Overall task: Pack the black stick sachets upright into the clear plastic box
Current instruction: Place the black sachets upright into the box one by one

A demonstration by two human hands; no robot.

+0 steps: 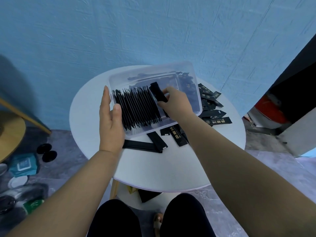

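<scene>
Maybe halfway: the clear plastic box [188, 71] mid-frame has an upright row of stick sachets [136, 108] filling its left side. Left hand [109, 120] clamps the box's left rim, right hand [176, 103] pinches one more sachet [158, 94] at the row's end. Plenty of loose sachets [212, 106] left on the table [153, 168].

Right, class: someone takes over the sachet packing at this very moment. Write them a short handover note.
Left grip holds the clear plastic box by its left wall, thumb over the rim.
Right grip pinches one held sachet inside the box, at the right end of the row.
Done: a row of sachets stands on edge in the box's left part.
Left: seat the held sachet against the row, then pack the loose sachets lying on the white table, to the right of the box and in front of it.
</scene>
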